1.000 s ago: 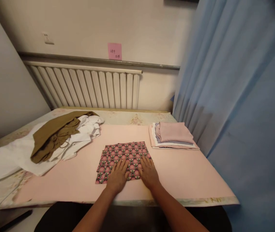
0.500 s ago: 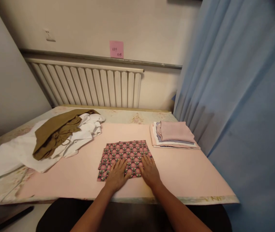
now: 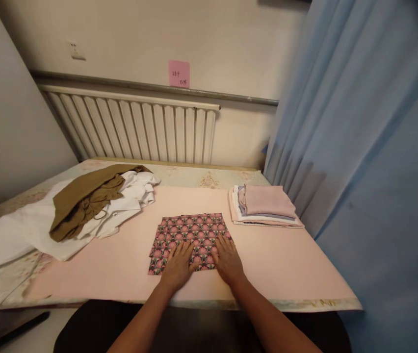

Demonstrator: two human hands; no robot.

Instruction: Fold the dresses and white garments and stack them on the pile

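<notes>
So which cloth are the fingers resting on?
The pink-and-black patterned cloth, under the left hand and right hand; the brown cloth, white cloth and folded stack lie untouched.

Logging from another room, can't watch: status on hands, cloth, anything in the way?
Left hand, right hand: resting on patterned cloth. Cloth flat on pink sheet, left edge stepped. Folded stack right, fabric heap left, both apart from cloth.

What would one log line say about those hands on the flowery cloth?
left hand: open, on flowery cloth | right hand: open, on flowery cloth | right side: folded stack | left side: brown cloth, white cloth
</notes>
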